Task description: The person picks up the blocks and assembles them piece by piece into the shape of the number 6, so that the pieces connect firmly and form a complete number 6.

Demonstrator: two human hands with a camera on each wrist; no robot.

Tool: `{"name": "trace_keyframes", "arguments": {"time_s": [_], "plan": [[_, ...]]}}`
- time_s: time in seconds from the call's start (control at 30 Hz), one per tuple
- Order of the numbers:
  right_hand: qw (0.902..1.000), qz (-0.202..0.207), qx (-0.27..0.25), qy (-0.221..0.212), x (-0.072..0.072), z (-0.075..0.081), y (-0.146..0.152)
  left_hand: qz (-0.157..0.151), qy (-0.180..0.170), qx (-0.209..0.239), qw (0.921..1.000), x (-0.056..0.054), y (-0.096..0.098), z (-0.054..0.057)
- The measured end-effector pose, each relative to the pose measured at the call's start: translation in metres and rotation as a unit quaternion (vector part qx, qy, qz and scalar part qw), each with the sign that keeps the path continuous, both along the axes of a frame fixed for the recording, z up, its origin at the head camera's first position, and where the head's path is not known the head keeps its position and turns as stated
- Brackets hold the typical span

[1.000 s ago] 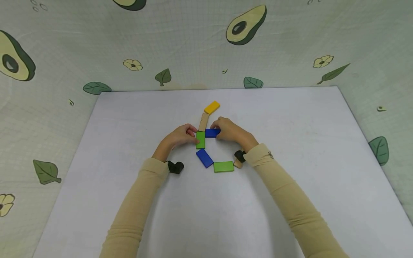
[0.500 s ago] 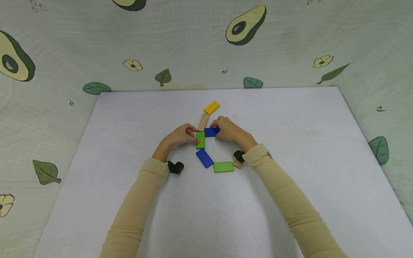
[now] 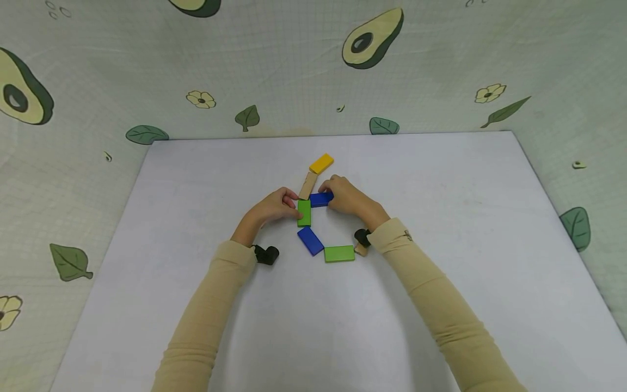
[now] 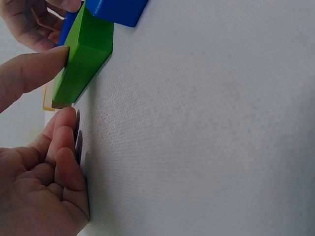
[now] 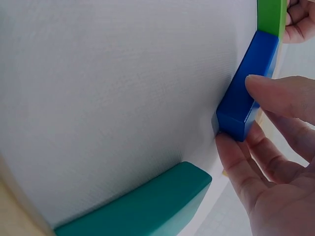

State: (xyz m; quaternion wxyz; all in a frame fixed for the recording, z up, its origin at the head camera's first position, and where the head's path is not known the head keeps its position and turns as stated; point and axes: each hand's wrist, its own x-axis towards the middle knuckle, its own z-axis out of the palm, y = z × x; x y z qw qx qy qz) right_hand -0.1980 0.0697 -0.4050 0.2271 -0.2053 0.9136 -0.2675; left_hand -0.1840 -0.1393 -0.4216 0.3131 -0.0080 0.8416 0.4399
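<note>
My left hand (image 3: 275,207) holds a green block (image 3: 304,213), its thumb (image 4: 47,66) against the block's side and its fingers by the far end. With my right hand (image 3: 350,197) I pinch a blue block (image 3: 319,200), thumb (image 5: 275,93) on top and fingers at its near end. This blue block's other end meets the green block near its upper right corner. Beyond them lie a plain wooden block (image 3: 308,185) and a yellow block (image 3: 321,163). A second blue block (image 3: 311,240) slants away from the green block's near end.
Another green block (image 3: 339,253) and a partly hidden wooden block (image 3: 361,249) continue the curved row toward my right wrist. A teal block (image 5: 152,209) shows in the right wrist view. The white table (image 3: 416,326) meets a patterned cloth (image 3: 294,65) at the back.
My right hand has shifted slightly away from me and leftward, sliding the blue block along the green block's side toward its far end. My left hand stays still.
</note>
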Motion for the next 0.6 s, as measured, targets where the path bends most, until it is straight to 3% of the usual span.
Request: {"name": "trace_keyframes", "arguments": {"time_s": [0.27, 0.6], "plan": [[0.9997, -0.018, -0.013, 0.004, 0.002, 0.004, 0.006, -0.001, 0.002, -0.004, 1.0, 0.0, 0.0, 0.0], [0.9961, -0.071, -0.052, 0.011, 0.011, 0.025, 0.032, -0.004, 0.004, 0.002, 1.0, 0.001, 0.0, 0.001]]}}
